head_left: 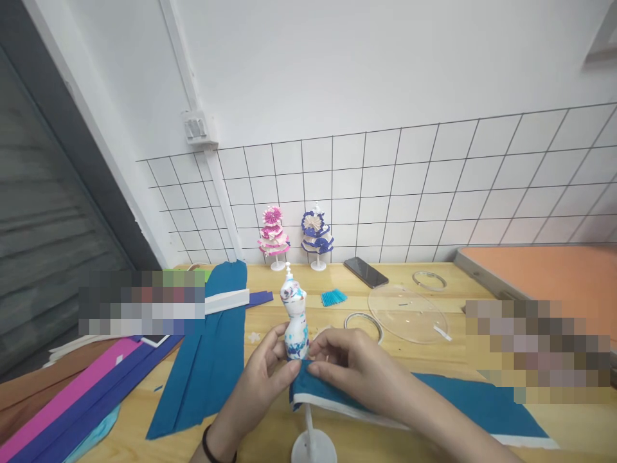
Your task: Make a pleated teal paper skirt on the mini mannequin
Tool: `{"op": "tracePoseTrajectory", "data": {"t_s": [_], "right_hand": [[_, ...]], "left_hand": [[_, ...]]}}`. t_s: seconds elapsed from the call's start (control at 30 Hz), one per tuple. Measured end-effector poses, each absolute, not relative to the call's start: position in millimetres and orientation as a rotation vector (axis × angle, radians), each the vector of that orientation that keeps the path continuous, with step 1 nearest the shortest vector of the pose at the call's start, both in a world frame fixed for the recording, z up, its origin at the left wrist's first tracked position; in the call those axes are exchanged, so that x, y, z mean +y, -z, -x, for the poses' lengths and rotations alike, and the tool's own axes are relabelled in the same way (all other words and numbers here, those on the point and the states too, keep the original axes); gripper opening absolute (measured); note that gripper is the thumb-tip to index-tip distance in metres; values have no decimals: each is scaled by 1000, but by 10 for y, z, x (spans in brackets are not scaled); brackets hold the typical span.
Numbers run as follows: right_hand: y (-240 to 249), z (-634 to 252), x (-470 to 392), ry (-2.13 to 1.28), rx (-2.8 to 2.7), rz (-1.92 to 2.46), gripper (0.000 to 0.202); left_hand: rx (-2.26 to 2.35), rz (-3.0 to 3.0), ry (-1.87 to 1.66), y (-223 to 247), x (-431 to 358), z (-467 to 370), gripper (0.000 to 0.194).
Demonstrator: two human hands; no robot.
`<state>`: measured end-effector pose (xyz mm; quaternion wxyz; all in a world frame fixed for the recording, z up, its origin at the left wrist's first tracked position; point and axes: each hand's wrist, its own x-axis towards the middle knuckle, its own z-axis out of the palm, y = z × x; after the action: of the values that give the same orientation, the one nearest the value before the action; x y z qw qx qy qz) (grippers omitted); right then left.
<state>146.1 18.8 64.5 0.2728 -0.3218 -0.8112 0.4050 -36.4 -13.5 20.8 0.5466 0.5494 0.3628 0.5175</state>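
Note:
A small white dress form [296, 325] splashed with blue and purple stands upright on a white round base [313, 447], in front of me. My left hand [263, 373] is closed around its lower left side, the thumb pressing at the hip. At the hip's right side my right hand [354, 360] pinches the upper edge of a teal fabric strip [463, 402] with a white lower border. One end of the strip lies against the form's lower body, and the rest trails rightward under my right forearm. Fingers behind the form are partly hidden.
A teal cloth [212, 347] and pink fabric [72, 399] lie left. Behind stand a pink decorated form [274, 235] and a navy one [317, 235]. A phone [366, 272], teal pleated piece [333, 297], clear disc [407, 314] and tape ring [364, 316] lie farther back.

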Motion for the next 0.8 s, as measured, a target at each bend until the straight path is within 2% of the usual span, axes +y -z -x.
{"op": "tracePoseTrajectory", "data": {"t_s": [0.13,0.27,0.57,0.8], "right_hand": [[-712,-1514,263,-1088,-2031,962,19],[-723,-1514,312,-1058,-1942,960,17],[-599,-1415,270,-1671,-1711,584,19],[-703,-1462,220,-1415,-1929,643,15]], "left_hand": [[860,-1318,-1197,-217,-147,363,41],[793,-1276,-1146,-193,-155,368,52],[708,-1282,-1035,-150,-186,352,54],[647,-1270,-1007,-185,-168,376,76]]}}
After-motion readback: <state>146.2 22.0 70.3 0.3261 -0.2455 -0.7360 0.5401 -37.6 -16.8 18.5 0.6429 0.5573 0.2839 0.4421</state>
